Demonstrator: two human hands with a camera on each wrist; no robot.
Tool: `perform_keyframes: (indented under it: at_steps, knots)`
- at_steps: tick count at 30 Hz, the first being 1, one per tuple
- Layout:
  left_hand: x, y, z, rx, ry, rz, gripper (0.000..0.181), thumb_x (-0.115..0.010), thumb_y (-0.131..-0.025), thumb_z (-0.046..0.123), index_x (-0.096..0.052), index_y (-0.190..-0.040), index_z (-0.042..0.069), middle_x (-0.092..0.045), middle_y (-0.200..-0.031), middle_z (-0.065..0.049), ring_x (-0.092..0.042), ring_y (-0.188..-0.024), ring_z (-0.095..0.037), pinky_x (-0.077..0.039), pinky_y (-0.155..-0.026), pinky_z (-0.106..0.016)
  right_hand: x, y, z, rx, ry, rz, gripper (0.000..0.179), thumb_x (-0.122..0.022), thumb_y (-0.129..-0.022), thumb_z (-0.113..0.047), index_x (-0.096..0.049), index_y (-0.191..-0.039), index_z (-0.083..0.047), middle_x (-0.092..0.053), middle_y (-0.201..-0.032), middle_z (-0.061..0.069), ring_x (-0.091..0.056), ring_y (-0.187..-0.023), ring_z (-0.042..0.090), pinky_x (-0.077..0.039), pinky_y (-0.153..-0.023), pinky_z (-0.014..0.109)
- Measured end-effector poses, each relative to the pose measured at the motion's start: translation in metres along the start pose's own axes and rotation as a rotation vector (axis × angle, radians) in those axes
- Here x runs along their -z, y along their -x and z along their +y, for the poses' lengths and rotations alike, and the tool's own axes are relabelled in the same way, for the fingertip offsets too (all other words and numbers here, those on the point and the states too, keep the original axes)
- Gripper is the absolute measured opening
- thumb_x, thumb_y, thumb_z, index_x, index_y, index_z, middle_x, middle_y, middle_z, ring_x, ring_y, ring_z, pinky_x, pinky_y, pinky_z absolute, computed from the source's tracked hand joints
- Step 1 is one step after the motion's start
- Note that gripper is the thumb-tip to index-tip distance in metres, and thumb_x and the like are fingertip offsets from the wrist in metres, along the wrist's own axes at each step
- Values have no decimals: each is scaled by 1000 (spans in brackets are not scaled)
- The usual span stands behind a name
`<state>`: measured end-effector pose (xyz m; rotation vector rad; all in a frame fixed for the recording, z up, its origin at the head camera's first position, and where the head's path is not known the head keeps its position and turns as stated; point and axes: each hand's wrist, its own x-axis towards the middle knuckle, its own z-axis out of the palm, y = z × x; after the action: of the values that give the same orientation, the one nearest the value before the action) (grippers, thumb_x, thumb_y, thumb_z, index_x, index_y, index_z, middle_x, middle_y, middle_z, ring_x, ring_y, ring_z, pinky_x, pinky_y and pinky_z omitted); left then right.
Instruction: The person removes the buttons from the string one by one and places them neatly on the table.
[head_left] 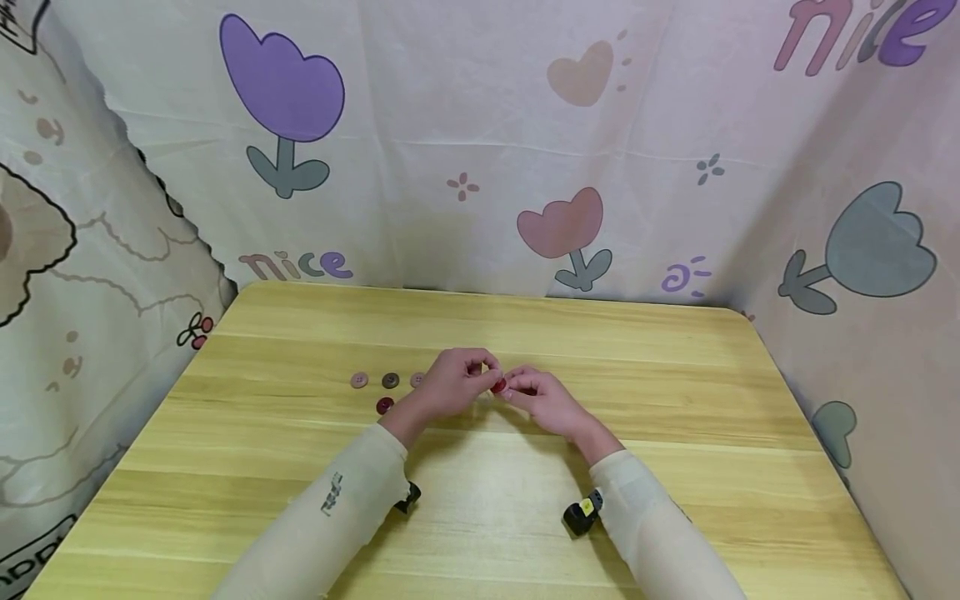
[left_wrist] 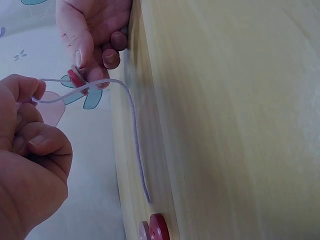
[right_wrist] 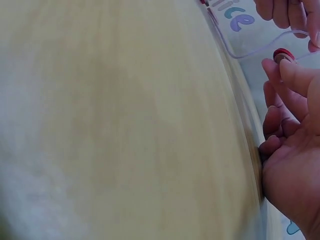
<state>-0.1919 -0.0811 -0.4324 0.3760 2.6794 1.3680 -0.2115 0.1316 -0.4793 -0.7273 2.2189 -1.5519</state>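
My right hand [head_left: 546,404] pinches a red button [left_wrist: 76,78] between thumb and fingers; a second, duller disc shows against it in both wrist views. Just left of it, the left hand [head_left: 459,383] pinches a thin pale purple cord [left_wrist: 134,130] with thumb and fingertip. One stretch of cord runs from those fingers to the red button. Another stretch crosses in front of the button and trails down to the left, toward the tabletop. Whether the cord passes through the button's hole cannot be made out.
On the wooden table [head_left: 675,375], left of my hands, lie a pink button [head_left: 359,380], a brown button [head_left: 391,381], another pink button [head_left: 417,379] partly covered by the left hand, and a dark red button [head_left: 385,406]. A patterned curtain [head_left: 450,100] hangs behind the table's far edge.
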Motion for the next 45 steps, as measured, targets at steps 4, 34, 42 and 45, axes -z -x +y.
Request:
perform_keyframes:
  at_steps: [4,34,42,45]
  knots:
    - [-1,-1,0,-5,16,-7,14,-64,-98,36,-73,-90,27,-47,-60,1,-42,-56,-16,-15,-72,-66,1,0,2,-4,-5,12,20,-57,-101,-5,-72,-110,6,-58,-122,14,-52,-113,29,-44,-93,40]
    - [-6,-1,2,-99,125,-26,13,-65,-99,23,-73,-92,16,-44,-60,-1,-37,-51,-15,-31,-49,-28,-3,5,-20,-47,-108,78,17,-60,-99,-4,-72,-104,7,-61,-118,12,-55,-112,27,-44,-94,40]
    - [-5,0,4,-117,130,-29,12,-65,-98,21,-74,-93,15,-45,-60,-1,-38,-51,-15,-31,-48,-28,-2,11,-32,-36,-120,77,17,-60,-99,-3,-72,-108,5,-61,-119,11,-55,-111,26,-45,-93,39]
    - [-5,1,6,-112,134,-36,13,-64,-99,21,-73,-93,14,-45,-60,-1,-38,-51,-15,-31,-48,-27,-2,10,-31,-38,-131,76,16,-60,-99,-4,-72,-107,4,-61,-119,11,-55,-111,25,-45,-94,38]
